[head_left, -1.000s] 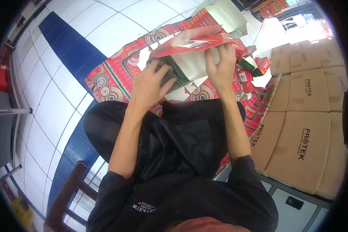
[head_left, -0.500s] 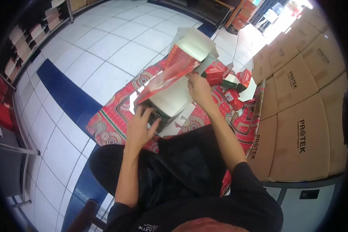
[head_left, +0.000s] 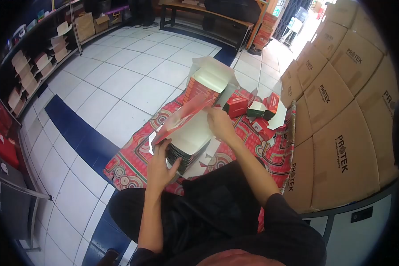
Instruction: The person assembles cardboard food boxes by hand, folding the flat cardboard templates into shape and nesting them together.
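Note:
A stack of unfolded box sheets [head_left: 191, 141], white inside with dark green edges, lies on the red patterned cloth [head_left: 119, 171]. Its top sheet has a raised red panel [head_left: 179, 122]. My left hand [head_left: 161, 167] is at the near left side of the stack, thumb and fingers spread around its corner. At the far right end of the stack, my right hand [head_left: 220, 123] has its fingers closed at the edge of the sheet; its fingertips are partly hidden. Just beyond stands an open red box [head_left: 204, 88] with white flaps.
Small red and green boxes [head_left: 264, 107] lie on the cloth at the right. Brown cartons [head_left: 334, 133] are piled along the right side. A shelf [head_left: 44, 73] stands at the left and a wooden bench [head_left: 208, 13] at the back. White tiles [head_left: 124, 97] surround the cloth.
The view has tilted up, showing more of the room, and the stack sits lower in it. The raised red panel has tipped further back, while both hands stay at the stack.

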A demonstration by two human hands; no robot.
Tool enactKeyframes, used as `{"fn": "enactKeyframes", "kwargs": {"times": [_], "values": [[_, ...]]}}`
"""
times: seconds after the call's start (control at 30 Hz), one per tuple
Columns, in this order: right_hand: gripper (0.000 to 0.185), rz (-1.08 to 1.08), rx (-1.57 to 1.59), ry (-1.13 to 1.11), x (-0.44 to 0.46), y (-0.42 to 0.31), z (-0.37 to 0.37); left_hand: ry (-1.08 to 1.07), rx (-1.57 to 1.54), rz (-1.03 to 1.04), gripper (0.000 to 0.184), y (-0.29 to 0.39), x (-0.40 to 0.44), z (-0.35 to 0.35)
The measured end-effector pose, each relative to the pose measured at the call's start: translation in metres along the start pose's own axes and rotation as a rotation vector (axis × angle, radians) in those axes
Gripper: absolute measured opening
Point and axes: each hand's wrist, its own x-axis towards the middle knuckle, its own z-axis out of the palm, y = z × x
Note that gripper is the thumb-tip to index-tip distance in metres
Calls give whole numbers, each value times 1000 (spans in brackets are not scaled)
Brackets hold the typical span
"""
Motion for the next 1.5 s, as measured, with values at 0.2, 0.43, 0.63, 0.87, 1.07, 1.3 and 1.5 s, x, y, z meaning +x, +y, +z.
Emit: {"fn": "enactKeyframes", "kwargs": {"times": [0.2,0.43,0.63,0.87,1.07,1.3,1.5], "values": [[34,-28,191,9,1,24,14,-5,24,17,98,3,-1,2],[54,172,811,202,-5,91,72,5,126,-87,121,-8,0,22],[35,411,616,114,-55,157,99,96,183,87,125,-37,24,23],[52,218,164,-738,-86,107,79,-117,153,-153,132,-46,67,3],[60,79,127,-852,-94,101,95,-123,27,-197,137,-56,66,6],[65,99,106,-821,-91,94,95,-93,34,-190,137,-58,60,13],[64,126,134,-816,-88,89,92,-103,32,-191,138,-58,58,13]]}}
